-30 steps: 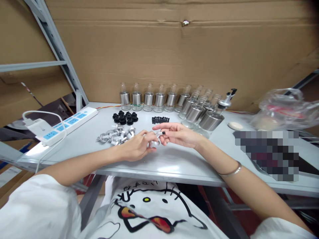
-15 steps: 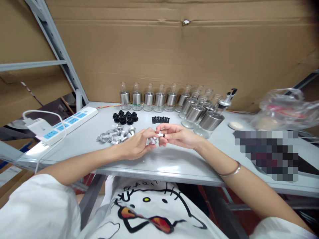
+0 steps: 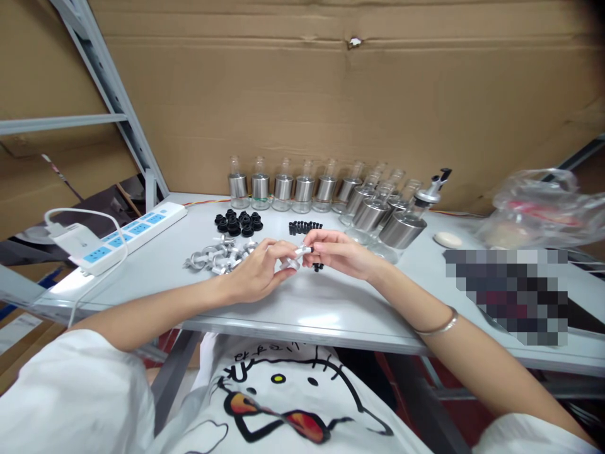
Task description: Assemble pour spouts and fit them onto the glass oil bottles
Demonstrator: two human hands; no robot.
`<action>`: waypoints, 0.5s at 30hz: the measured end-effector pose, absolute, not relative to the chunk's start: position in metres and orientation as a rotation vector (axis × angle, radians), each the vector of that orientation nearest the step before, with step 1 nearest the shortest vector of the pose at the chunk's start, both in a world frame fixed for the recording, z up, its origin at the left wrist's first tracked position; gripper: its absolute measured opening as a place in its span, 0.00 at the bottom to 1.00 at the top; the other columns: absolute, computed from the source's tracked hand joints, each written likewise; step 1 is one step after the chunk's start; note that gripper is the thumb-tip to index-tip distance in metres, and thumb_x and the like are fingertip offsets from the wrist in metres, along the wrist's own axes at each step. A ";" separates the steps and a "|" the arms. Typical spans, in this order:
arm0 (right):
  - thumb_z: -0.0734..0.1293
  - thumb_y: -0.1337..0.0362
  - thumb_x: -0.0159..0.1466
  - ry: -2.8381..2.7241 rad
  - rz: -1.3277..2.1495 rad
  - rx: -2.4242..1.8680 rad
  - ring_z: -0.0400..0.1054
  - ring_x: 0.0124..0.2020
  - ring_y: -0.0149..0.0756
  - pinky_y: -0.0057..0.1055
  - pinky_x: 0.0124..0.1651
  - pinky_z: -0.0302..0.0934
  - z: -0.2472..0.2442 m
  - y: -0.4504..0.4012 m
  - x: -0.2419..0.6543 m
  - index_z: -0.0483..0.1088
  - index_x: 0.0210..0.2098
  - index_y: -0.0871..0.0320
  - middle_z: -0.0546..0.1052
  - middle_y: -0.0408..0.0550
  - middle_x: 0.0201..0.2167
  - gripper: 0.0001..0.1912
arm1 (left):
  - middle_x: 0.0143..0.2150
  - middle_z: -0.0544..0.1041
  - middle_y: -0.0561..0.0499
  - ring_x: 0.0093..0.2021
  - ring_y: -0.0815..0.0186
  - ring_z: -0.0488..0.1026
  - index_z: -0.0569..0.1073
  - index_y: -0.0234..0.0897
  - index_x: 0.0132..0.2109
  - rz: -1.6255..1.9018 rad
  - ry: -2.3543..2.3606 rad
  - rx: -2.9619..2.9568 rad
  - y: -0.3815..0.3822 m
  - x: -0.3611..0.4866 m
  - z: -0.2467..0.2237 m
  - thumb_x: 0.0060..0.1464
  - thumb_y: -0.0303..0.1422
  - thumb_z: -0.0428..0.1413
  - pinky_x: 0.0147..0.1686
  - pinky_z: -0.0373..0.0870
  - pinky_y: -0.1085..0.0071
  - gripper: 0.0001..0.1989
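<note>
Left hand point(image 3: 258, 272): clamped on silver spout point(image 3: 302, 251), more exposed now, held between both hands above table point(image 3: 283, 315).
Right hand point(image 3: 343, 253): fingertips together on dark tip point(image 3: 311, 250); probably mid-adjustment at that end.
Black pieces point(image 3: 317, 267): newly visible below right hand.

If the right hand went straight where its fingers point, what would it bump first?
The right hand would probably meet the small silver piece right in front first, then the left hand holding it. Depth is hard to tell here.
</note>
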State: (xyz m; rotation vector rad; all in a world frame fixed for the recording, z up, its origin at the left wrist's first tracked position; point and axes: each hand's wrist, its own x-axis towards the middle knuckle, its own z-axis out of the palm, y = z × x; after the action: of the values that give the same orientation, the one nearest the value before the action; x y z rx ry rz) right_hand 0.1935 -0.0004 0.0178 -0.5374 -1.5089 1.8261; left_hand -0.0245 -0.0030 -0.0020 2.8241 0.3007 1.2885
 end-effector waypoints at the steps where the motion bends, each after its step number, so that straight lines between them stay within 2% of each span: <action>1: 0.73 0.59 0.57 -1.529 1.811 -0.541 0.68 0.31 0.29 0.29 0.41 0.61 0.017 0.000 0.193 0.72 0.33 0.62 0.74 0.44 0.27 0.12 | 0.43 0.72 0.46 0.39 0.65 0.71 0.53 0.41 0.51 1.299 0.311 2.821 -0.003 -0.024 -0.002 0.64 0.29 0.45 0.41 0.67 0.63 0.11; 5: 0.71 0.56 0.59 -1.599 1.796 -0.571 0.68 0.30 0.29 0.30 0.40 0.59 0.017 0.000 0.193 0.68 0.30 0.61 0.74 0.43 0.26 0.14 | 0.42 0.71 0.46 0.38 0.65 0.70 0.53 0.40 0.50 1.275 0.362 2.841 -0.002 -0.024 -0.004 0.63 0.28 0.45 0.40 0.68 0.64 0.10; 15: 0.71 0.53 0.59 -1.693 1.795 -0.610 0.67 0.27 0.30 0.30 0.37 0.57 0.019 0.000 0.194 0.70 0.32 0.62 0.72 0.41 0.24 0.16 | 0.41 0.71 0.46 0.43 0.64 0.71 0.53 0.40 0.49 1.214 0.322 2.910 -0.004 -0.022 -0.004 0.64 0.25 0.42 0.40 0.69 0.65 0.09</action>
State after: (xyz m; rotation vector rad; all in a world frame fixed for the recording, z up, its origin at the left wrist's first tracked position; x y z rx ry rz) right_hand 0.1944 -0.0002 0.0194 -0.6097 -1.6932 1.7955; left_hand -0.0224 -0.0038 -0.0042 2.9098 0.3220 1.2136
